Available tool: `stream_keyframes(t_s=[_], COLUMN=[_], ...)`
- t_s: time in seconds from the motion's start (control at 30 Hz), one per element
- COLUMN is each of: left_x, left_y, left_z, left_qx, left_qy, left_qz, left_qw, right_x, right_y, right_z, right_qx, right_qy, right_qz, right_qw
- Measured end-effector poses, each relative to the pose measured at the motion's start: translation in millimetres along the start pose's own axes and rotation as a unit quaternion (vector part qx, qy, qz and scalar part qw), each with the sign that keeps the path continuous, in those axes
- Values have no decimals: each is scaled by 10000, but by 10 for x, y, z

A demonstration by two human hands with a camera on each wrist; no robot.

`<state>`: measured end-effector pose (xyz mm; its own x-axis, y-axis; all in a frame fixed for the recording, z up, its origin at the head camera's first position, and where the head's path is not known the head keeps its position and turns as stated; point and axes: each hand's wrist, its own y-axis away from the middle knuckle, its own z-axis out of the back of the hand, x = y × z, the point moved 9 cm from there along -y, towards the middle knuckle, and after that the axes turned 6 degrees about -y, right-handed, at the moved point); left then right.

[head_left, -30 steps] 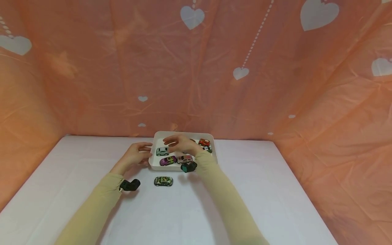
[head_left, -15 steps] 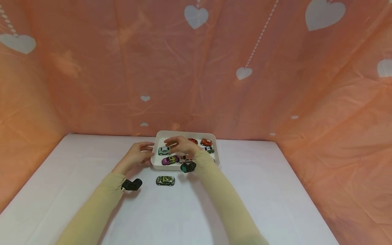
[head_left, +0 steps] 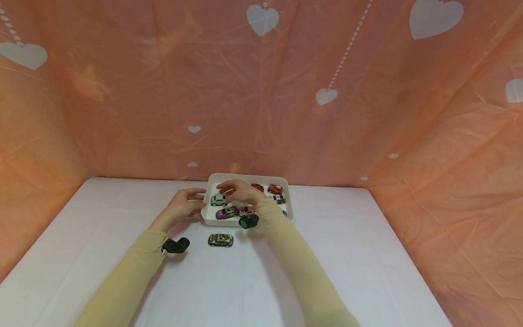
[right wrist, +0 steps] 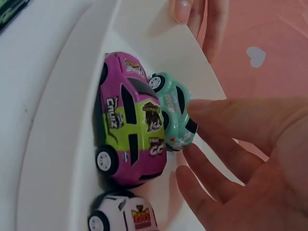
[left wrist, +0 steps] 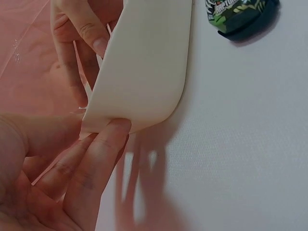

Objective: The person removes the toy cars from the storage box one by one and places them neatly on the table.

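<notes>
Since a second ago we see little change: the right hand [head_left: 242, 192] has sunk slightly lower over the tray [head_left: 247, 178], and the left hand [head_left: 185, 206] stays at the tray's nine-o'clock wall.

Its fingers [left wrist: 91, 159] are curled about that white wall, gripping it. The camouflage car [head_left: 220, 240] lies on the table [head_left: 367, 254] at the tray's six o'clock, cut off in the left wrist view.

The right hand's fingers [right wrist: 226, 120] are loosely spread, one tip touching the mint car [right wrist: 175, 111], nothing gripped; it hides part of the tray's inside.

The tray holds the mint car, a purple-and-green car [right wrist: 130, 122] touching it, a white car [right wrist: 122, 214] partly cropped, and two red cars [head_left: 274, 188] at its one o'clock.
</notes>
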<state>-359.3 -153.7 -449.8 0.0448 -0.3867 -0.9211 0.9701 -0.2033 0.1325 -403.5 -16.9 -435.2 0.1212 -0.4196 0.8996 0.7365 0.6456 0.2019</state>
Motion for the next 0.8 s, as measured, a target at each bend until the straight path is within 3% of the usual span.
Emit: stream_keyframes(t_s=[0.8], left_x=[35], left_y=[-3], left_z=[-1], left_qx=[-14], left_qy=[-158], left_qz=[1], left_qw=[9999], right_x=[-118], right_y=[-46], right_z=[-52], right_qx=[-28], right_qy=[123], right_qz=[-277], right_qw=[9995])
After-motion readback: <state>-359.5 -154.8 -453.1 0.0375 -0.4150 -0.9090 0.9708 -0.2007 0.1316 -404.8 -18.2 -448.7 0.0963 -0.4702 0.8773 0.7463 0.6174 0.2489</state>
